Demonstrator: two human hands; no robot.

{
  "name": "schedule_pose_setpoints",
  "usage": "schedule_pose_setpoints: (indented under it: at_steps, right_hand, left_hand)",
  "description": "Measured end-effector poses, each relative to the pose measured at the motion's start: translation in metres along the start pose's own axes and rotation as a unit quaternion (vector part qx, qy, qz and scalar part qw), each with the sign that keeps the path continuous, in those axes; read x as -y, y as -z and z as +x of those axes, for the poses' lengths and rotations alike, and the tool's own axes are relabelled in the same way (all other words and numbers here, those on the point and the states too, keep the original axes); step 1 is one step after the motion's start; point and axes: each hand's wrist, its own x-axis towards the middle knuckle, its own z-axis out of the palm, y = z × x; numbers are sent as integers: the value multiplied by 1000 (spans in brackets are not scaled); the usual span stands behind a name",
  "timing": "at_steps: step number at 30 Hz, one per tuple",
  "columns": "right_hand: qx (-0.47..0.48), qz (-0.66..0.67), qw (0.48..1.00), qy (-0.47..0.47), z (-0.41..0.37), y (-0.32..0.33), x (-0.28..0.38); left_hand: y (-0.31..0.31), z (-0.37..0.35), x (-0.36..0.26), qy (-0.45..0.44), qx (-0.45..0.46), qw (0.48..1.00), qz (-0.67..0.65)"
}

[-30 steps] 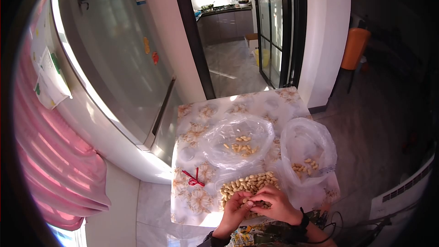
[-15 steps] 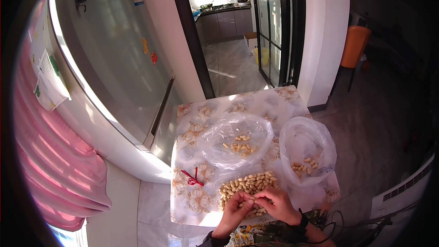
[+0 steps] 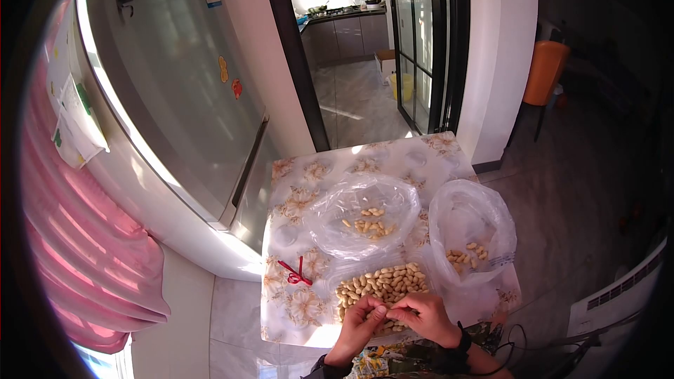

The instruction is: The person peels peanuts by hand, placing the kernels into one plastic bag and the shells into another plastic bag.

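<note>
Small pale piece (image 3: pixel 388 307), likely a peanut, is being pinched between the fingertips of left hand (image 3: pixel 360 324) and right hand (image 3: pixel 426 316), both nearly closed, other fingers being kept curled. Hands are being held over the near part of clear tray (image 3: pixel 332 286), where most peanuts (image 3: pixel 379 284) are being held. Smaller lots are being held in left bag (image 3: pixel 324 221) and right bag (image 3: pixel 448 203), both standing open on flowered table (image 3: pixel 282 235), so only a small share is being contained by the bags, the bulk by the tray. Being counted: two hands, two bags, one tray, one red tie (image 3: pixel 298 277); roughly a dozen peanuts in left bag, slightly fewer in right, tray pile too overlapped for counting
</note>
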Motion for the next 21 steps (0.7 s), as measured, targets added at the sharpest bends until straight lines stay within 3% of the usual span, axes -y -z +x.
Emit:
schedule_pose_setpoints:
  at_steps: [9, 21]
  right_hand:
    - [19, 8, 999, 37, 0, 1, 1]
    - [17, 0, 1000, 1, -1, 4, 6]
  left_hand:
    - [0, 0, 0, 10, -19, 1000, 2]
    - [-2, -2, -4, 19, 11, 1000, -8]
